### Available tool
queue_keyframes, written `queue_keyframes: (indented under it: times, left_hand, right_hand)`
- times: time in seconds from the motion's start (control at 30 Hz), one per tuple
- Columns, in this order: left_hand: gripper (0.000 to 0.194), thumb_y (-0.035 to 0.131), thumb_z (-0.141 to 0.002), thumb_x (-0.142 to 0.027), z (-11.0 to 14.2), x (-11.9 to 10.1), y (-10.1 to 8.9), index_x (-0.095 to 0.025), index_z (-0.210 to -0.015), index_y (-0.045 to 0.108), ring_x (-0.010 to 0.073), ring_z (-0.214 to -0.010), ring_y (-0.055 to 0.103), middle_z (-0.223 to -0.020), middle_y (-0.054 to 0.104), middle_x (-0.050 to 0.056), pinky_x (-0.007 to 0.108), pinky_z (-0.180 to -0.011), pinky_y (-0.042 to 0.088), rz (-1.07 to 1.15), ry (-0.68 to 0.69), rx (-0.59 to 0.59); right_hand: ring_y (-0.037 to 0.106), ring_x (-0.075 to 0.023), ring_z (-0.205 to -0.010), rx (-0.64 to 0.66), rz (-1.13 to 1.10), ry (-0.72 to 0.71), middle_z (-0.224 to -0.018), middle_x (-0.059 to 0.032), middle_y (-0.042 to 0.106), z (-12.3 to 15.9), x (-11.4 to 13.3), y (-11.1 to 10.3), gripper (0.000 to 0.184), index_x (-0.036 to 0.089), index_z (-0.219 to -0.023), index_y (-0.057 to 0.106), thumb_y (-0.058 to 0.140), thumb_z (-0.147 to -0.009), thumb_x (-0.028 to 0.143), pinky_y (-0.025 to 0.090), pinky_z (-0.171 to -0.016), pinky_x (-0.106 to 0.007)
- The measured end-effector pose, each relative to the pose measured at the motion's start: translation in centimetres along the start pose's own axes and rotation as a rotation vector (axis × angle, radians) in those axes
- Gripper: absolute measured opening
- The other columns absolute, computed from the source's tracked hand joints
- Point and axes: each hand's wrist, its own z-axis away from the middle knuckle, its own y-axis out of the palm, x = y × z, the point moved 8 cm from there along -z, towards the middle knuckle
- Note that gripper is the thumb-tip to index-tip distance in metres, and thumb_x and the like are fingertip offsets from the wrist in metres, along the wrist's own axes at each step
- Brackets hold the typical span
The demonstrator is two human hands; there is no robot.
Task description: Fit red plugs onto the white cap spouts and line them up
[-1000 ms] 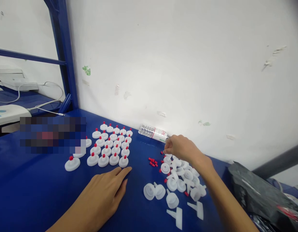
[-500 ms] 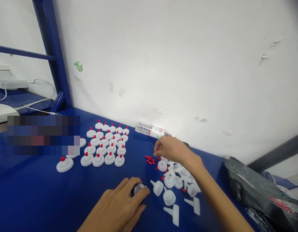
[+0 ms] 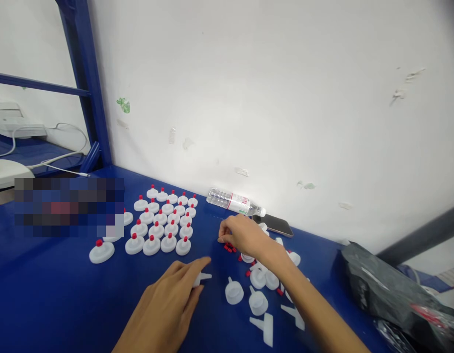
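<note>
My left hand [image 3: 163, 301] is closed around a white plastic nozzle cap [image 3: 204, 278], its tapered spout poking out to the right past the fingers. Small red tip caps [image 3: 229, 249] lie on the blue table, and my right hand [image 3: 243, 236] is over them with thumb and fingers pinched together. Whatever is between those fingertips is hidden. Under and beside the right forearm, loose white nozzle caps [image 3: 258, 302] without red tips lie scattered. On the left, white nozzle caps topped with red tips [image 3: 151, 245] stand upright in rows.
Against the wall lies a clear plastic bottle [image 3: 236, 202], with a dark phone [image 3: 276, 225] beside it. A grey plastic bag [image 3: 389, 289] sits at the right. A blue metal frame [image 3: 89, 83] rises at the left, near white cables [image 3: 61, 159].
My left hand has shifted left, and the nozzle cap in it has turned so its spout shows. My right hand has moved left and down to the red tip caps, uncovering the phone.
</note>
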Motion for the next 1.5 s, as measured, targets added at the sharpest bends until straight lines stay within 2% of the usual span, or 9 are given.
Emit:
queue_keyframes:
  times: [0.07, 0.27, 0.43, 0.53, 0.63, 0.83, 1.0, 1.37, 1.5]
  left_hand:
    - [0.044, 0.039, -0.101, -0.031, 0.1, 0.8, 0.2, -0.036, -0.143, 0.053, 0.0233, -0.107, 0.073, -0.117, 0.075, 0.002, 0.044, -0.09, 0.062, 0.034, 0.002, -0.072]
    - [0.037, 0.038, -0.1, -0.029, 0.1, 1.3, 0.5, -0.034, -0.121, 0.069, 0.0224, -0.119, 0.07, -0.135, 0.07, 0.0, 0.042, -0.101, 0.058, 0.096, 0.035, -0.129]
    - [0.028, 0.048, -0.098, -0.03, 0.0, 1.8, -0.8, -0.033, -0.119, 0.066, 0.0226, -0.104, 0.073, -0.119, 0.073, 0.003, 0.037, -0.082, 0.062, 0.091, -0.131, -0.062]
    - [0.029, 0.045, -0.101, -0.034, 0.1, 2.1, -0.8, -0.034, -0.125, 0.062, 0.0232, -0.104, 0.071, -0.121, 0.069, 0.004, 0.035, -0.078, 0.06, 0.074, -0.181, -0.03]
    - [0.037, 0.047, -0.1, -0.035, 0.2, 2.6, -0.4, -0.034, -0.136, 0.054, 0.0252, -0.109, 0.07, -0.126, 0.067, 0.005, 0.035, -0.079, 0.059, 0.068, -0.208, -0.044]
    - [0.065, 0.046, -0.1, -0.037, -0.1, 2.7, -0.4, -0.038, -0.16, 0.021, 0.028, -0.112, 0.071, -0.126, 0.069, 0.007, 0.035, -0.071, 0.058, 0.061, -0.209, -0.063]
    - [0.064, 0.044, -0.1, -0.034, 0.1, 2.6, -0.5, -0.033, -0.161, 0.023, 0.0296, -0.112, 0.071, -0.126, 0.068, 0.01, 0.038, -0.074, 0.059, 0.059, -0.211, -0.053]
    - [0.064, 0.047, -0.098, -0.03, -0.1, 2.4, -0.6, -0.028, -0.159, 0.028, 0.0266, -0.106, 0.073, -0.121, 0.069, 0.011, 0.038, -0.08, 0.06, 0.053, -0.203, -0.051]
    - [0.06, 0.046, -0.096, -0.033, 0.2, 2.6, -0.3, -0.025, -0.155, 0.035, 0.0273, -0.106, 0.074, -0.125, 0.07, 0.012, 0.037, -0.078, 0.062, 0.047, -0.178, -0.105]
  right_hand:
    - [0.069, -0.0184, -0.077, -0.035, -0.031, -0.024, -0.078, -0.002, 0.075, 0.0, 0.2, -0.3, 0.011, 0.021, -0.081, 0.073, 0.069, -0.092, 0.022, 0.04, -0.063, -0.027]
    - [0.069, -0.0113, -0.063, 0.038, -0.253, -0.168, -0.081, 0.0006, 0.076, 1.1, 2.2, -1.3, 0.013, 0.019, -0.094, 0.072, 0.063, -0.098, 0.027, 0.049, -0.062, -0.022]
    - [0.07, -0.0115, -0.064, 0.205, -0.388, -0.329, -0.077, 0.0025, 0.075, 2.3, 4.5, -1.1, 0.016, 0.021, -0.092, 0.077, 0.071, -0.093, 0.036, 0.05, -0.059, -0.02]
    - [0.069, -0.0119, -0.064, 0.241, -0.417, -0.398, -0.079, 0.0013, 0.076, 2.9, 5.6, -1.0, 0.023, 0.02, -0.092, 0.079, 0.071, -0.093, 0.042, 0.05, -0.061, -0.021]
    - [0.067, -0.0117, -0.065, 0.214, -0.366, -0.393, -0.076, 0.0018, 0.075, 3.1, 6.3, -1.1, 0.021, 0.02, -0.092, 0.08, 0.074, -0.091, 0.04, 0.046, -0.059, -0.021]
    - [0.063, -0.0099, -0.065, 0.119, -0.265, -0.399, -0.076, 0.0046, 0.075, 3.5, 7.8, -1.4, 0.005, 0.022, -0.089, 0.079, 0.075, -0.09, 0.023, 0.042, -0.062, -0.021]
    - [0.064, -0.0109, -0.069, 0.08, -0.223, -0.405, -0.079, 0.0049, 0.076, 3.5, 8.4, -1.0, 0.016, 0.023, -0.092, 0.08, 0.069, -0.089, 0.012, 0.041, -0.064, -0.022]
    - [0.055, -0.0131, -0.06, 0.042, 0.003, -0.403, -0.069, 0.0013, 0.07, 3.8, 9.8, 0.1, 0.015, 0.022, -0.08, 0.076, 0.065, -0.088, 0.014, 0.027, -0.054, -0.027]
    - [0.06, -0.0134, -0.066, 0.07, -0.122, -0.384, -0.074, 0.0024, 0.071, 3.6, 9.4, 0.4, 0.014, 0.023, -0.087, 0.073, 0.065, -0.087, 0.012, 0.031, -0.056, -0.026]
